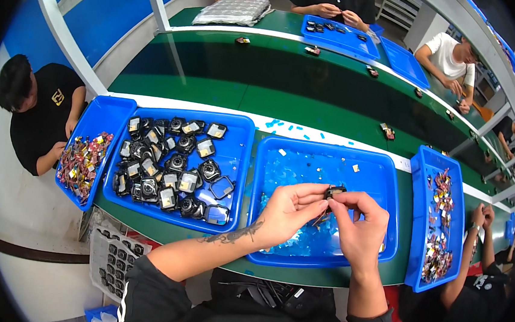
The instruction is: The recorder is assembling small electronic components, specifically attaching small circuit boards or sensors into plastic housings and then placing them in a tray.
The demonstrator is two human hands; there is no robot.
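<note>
Both my hands are above a blue tray [392, 232] strewn with small blue film scraps. My left hand [290, 209] and my right hand [360, 220] pinch a small black watch-like case [335, 191] between their fingertips. Thin reddish wires [322, 219] dangle beneath the fingers; their attachment point is hidden. To the left, another blue tray [243, 154] bears several black watch-like cases [177, 163], some with round backs and others with pale square faces up.
Narrow blue trays of small wired parts stand at far left [82, 162] and right [437, 254]. Beyond a white ledge runs a green conveyor belt [215, 79] carrying scattered small parts [387, 132]. Co-workers sit around the line. A clear tray of black cases [118, 259] is low at left.
</note>
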